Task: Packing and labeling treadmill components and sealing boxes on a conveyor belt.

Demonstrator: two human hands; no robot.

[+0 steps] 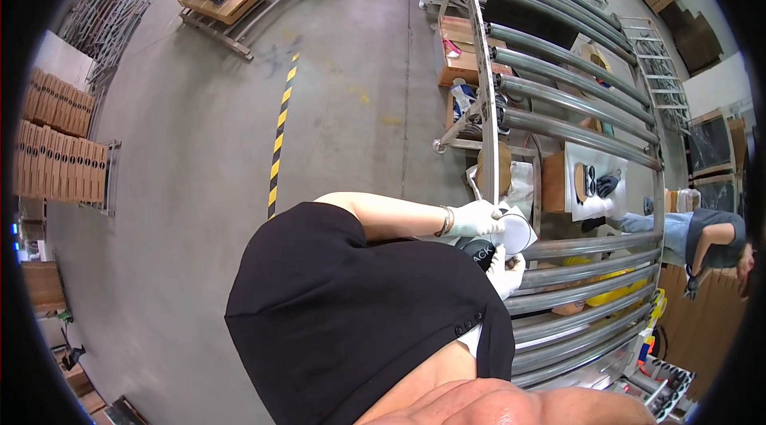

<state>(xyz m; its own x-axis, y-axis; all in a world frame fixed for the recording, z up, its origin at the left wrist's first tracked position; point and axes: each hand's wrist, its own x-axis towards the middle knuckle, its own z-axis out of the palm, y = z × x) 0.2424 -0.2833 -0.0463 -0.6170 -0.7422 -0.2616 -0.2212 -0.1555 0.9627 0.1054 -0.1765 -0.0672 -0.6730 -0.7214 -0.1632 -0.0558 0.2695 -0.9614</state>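
Note:
My left hand [476, 219], in a white glove with a bracelet at the wrist, is closed on the upper edge of a white round label [513, 232]. The label has a dark outline and pale, square-cornered backing around it. Below it, my right hand [505, 273], also white-gloved, pinches the label's lower edge with thumb and fingers. A black round piece with white lettering [479, 253] shows between the hands, close against my dark top; whether it is joined to the label I cannot tell. Both hands are beside the roller conveyor's near rail [490, 130].
Metal rollers [574, 134] run along the right. Under them stand a cardboard box [459, 66] and a white surface with dark gloves [608, 185]. Another person [702, 241] is beyond the conveyor. Black-and-yellow floor tape [281, 122] and stacked cartons [60, 162] lie left.

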